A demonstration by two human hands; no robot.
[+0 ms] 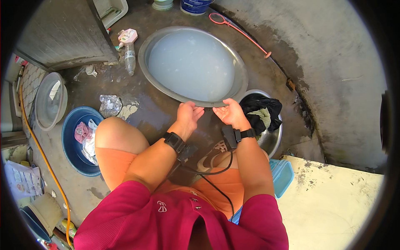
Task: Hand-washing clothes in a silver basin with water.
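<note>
A wide metal basin (240, 73) holds cloudy, bluish-white water (190, 65). At its near rim, my left hand (187, 117) has the thumb on the edge and the fingers under it. A short way to the right, my right hand (230, 112) grips the same rim, palm turned up. The water lies towards the far left of the basin, with bare metal showing on the right. Whether the basin's base touches the floor cannot be seen. Beside my right hand, a smaller metal bowl (275, 140) contains dark cloth (264, 104) and a pale green cloth (262, 117).
Left of my knee stands a blue tub (70, 147) with pink and white cloths. A clear plastic basin (51, 109) and an orange hose (42, 150) lie farther left. A plastic bottle (130, 59) is near the large basin. A red-handled tool (240, 32) lies along the wall.
</note>
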